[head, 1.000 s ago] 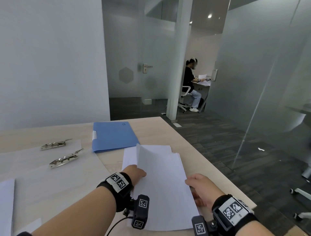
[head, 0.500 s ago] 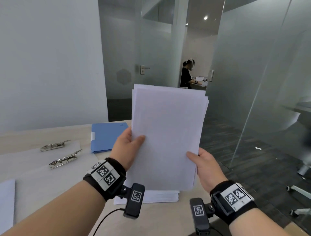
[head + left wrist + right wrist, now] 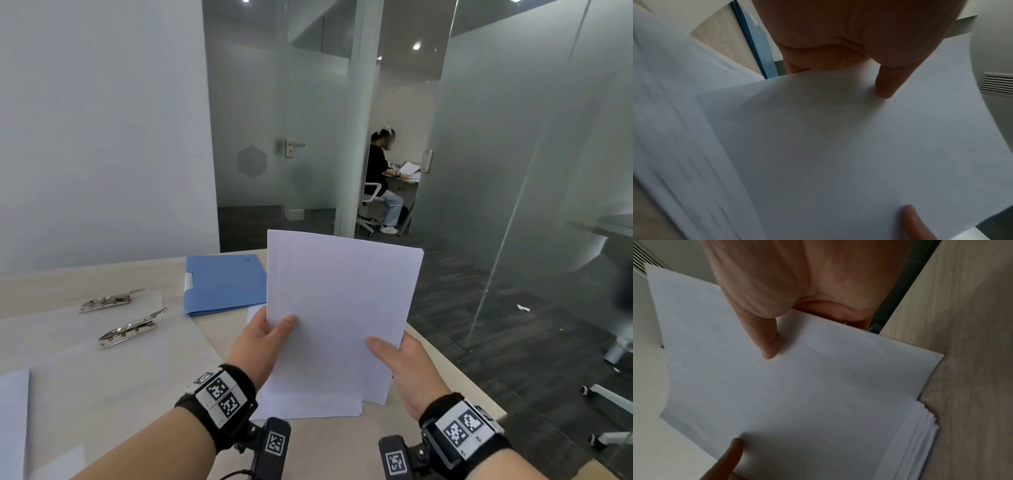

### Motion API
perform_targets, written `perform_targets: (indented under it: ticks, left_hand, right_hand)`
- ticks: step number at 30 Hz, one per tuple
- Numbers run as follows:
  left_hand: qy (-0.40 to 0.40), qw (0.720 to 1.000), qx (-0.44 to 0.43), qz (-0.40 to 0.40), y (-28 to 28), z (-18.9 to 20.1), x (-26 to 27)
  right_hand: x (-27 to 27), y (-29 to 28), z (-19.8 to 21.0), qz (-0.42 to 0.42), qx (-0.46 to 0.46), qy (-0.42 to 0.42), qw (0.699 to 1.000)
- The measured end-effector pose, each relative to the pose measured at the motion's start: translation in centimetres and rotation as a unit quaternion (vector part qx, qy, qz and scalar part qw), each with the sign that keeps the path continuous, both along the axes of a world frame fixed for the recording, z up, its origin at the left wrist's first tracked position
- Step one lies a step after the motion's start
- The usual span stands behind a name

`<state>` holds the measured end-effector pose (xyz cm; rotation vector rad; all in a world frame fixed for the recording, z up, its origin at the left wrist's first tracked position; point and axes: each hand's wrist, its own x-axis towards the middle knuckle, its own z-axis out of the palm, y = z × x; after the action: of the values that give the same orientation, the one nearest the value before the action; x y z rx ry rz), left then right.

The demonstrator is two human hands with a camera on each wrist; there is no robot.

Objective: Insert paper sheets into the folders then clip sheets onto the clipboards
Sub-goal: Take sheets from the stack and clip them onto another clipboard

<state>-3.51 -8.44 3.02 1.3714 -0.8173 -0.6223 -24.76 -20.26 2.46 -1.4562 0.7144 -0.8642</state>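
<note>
Now both hands pinch a sheaf of sheets [image 3: 339, 318] upright at frame centre; left hand [image 3: 265, 337] on its left edge, right hand [image 3: 406, 363] on its right; blue folder [image 3: 222, 284] lies shut, centre-left; two clipboards' clips [image 3: 128, 330] left.

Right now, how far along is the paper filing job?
Done: nothing visibly filed. The blue folder lies closed on the table, and the two metal clips lie shut on the clear boards with no sheets under them. In hand: left hand and right hand grip a sheaf upright above the remaining stack. Left: all inserting and all clipping.
</note>
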Motion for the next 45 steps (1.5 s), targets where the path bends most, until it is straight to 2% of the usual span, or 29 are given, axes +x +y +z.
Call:
perform_targets:
  ticks: [5,9,13,16,18,21,26,33,36,39,42,45]
  left_hand:
    - [0.024,0.999,0.020,-0.007,0.2,0.2,0.3]
    - [0.012,1.000,0.009,-0.015,1.7,1.5,1.2]
    - [0.034,0.999,0.002,-0.004,4.3,3.1,2.3]
    - [0.031,0.998,0.046,0.015,6.6,3.6,4.3]
    - [0.018,0.991,0.124,0.051,8.3,3.2,6.4]
    - [0.068,0.968,0.212,0.119,11.6,1.5,9.5]
    - [0.153,0.944,0.208,0.204,17.0,-1.5,12.8]
    - [0.200,0.943,0.202,0.175,22.1,-2.8,13.2]
    - [0.179,0.949,0.214,0.150,23.9,-1.9,13.1]
    - [0.139,0.951,0.199,0.191,24.8,-1.4,13.9]
    - [0.145,0.939,0.208,0.231,25.4,-1.4,14.9]
    - [0.146,0.926,0.257,0.235,26.2,-1.7,15.7]
  right_hand:
    - [-0.1,0.1,-0.1,0.011,-0.003,0.038,0.999]
    - [0.5,0.7,1.1,0.022,-0.020,0.061,0.998]
    - [2.3,1.9,2.3,0.005,-0.036,0.053,0.998]
    - [4.0,2.6,2.5,0.003,-0.022,0.043,0.999]
    - [5.4,3.2,2.3,0.011,0.002,0.038,0.999]
    - [7.5,4.5,1.8,0.038,0.025,0.051,0.998]
    - [11.7,7.2,0.4,0.093,0.049,0.103,0.989]
    - [16.4,11.3,-0.5,0.156,0.067,0.148,0.974]
    - [17.9,13.0,-1.4,0.192,0.077,0.167,0.964]
    - [19.0,14.5,-2.0,0.237,0.089,0.183,0.950]
    - [19.7,15.2,-2.1,0.271,0.093,0.202,0.937]
    - [20.2,14.8,-1.8,0.252,0.077,0.224,0.938]
